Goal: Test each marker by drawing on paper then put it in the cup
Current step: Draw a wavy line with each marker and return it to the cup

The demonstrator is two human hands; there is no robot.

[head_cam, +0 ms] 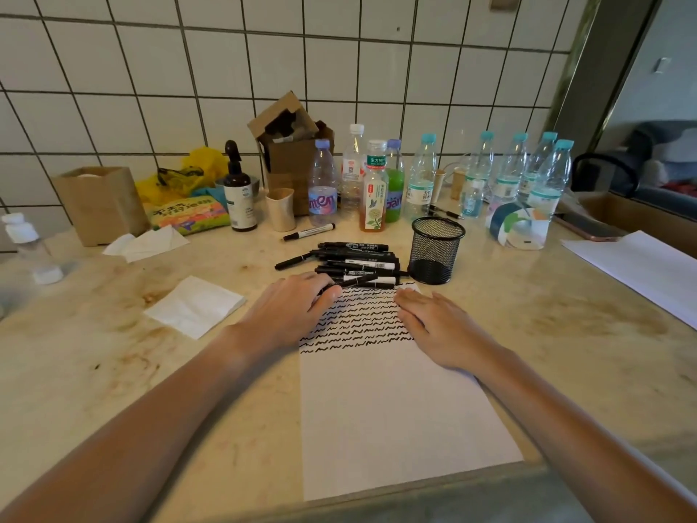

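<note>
Markers (356, 263) piled, uncountable, one cup (436, 249), one paper (392, 402)

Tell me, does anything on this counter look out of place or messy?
One marker lies alone by the bottles, apart from the marker pile. The mesh cup looks empty, though the paper already carries many squiggles. Brown stains mark the counter.

The paper (392, 402) lies on the surface (565, 334) nearest the person. Behind its far edge lies a heap of markers (358, 262), the mesh cup (436, 250) just right of it. Bottles (415, 179) stand behind both, along the wall.
</note>
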